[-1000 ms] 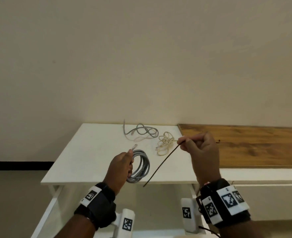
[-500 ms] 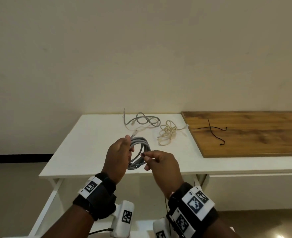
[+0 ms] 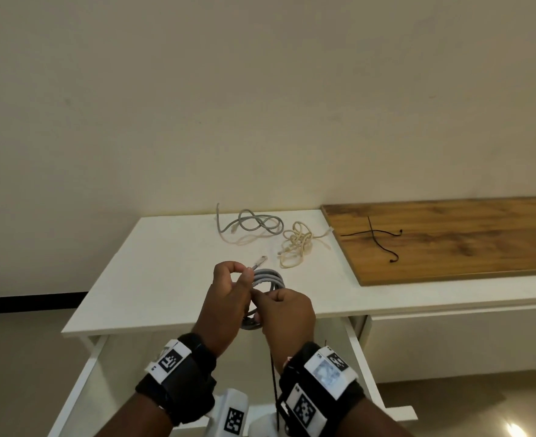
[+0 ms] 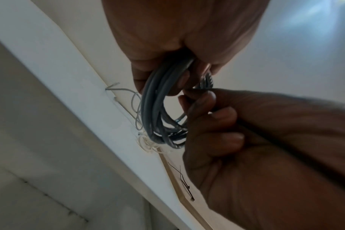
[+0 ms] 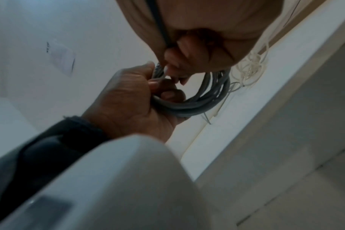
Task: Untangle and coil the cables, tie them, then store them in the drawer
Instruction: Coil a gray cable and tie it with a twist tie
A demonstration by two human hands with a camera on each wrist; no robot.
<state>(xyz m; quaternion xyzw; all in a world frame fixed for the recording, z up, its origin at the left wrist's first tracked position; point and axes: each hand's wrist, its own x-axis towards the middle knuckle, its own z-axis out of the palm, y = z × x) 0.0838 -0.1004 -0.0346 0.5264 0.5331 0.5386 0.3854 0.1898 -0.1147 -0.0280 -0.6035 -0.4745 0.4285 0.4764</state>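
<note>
My left hand (image 3: pixel 240 274) grips a coiled grey cable (image 3: pixel 270 277) just above the white table's front edge, the plug (image 3: pixel 259 262) sticking up past the thumb. Touching the coil from the right, my right hand (image 3: pixel 260 298) pinches a thin black tie (image 3: pixel 273 376) that hangs down over the open drawer (image 3: pixel 360 357). The left wrist view shows the coil (image 4: pixel 158 109) hanging from my left hand, with the right hand's fingers (image 4: pixel 213 115) against it. In the right wrist view the tie (image 5: pixel 159 26) runs through my right fingers to the coil (image 5: pixel 207 99).
A loose grey cable (image 3: pixel 255 223) and a tangled beige cable (image 3: pixel 295 244) lie at the back of the white table (image 3: pixel 153 266). Two black ties (image 3: pixel 374 236) lie crossed on the wooden board (image 3: pixel 468 241) to the right. A wall stands behind.
My right hand has brought the black tie from near the wooden board across to the coil. The left hand has kept hold of the coil and drawn it nearer to me.
</note>
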